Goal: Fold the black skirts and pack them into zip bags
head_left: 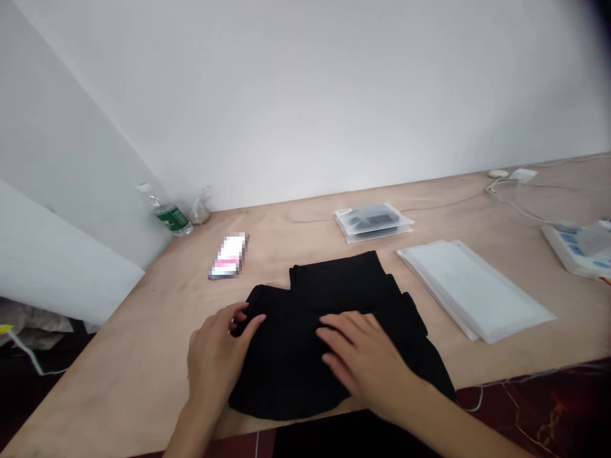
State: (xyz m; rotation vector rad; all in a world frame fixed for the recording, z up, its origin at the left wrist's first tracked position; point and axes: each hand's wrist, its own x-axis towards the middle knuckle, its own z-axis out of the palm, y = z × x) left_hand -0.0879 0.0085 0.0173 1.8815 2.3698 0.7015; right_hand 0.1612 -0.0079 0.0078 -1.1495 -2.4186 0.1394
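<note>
Black garment (pixel 334 331) under both hands, overhanging table (pixel 143 356) edge

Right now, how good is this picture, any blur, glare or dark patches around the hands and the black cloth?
Head view: even, soft light, no glare on the wooden table; the black garment is so dark its folds barely show; left hand and right hand look slightly soft; the phone is pixelated; the top right corner darkens, and the table's edges bend toward the frame's sides.

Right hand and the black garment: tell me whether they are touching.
Touching. The head view shows the right hand lying flat, palm down, on the black garment, fingers spread across its middle with no gap beneath them.
</note>
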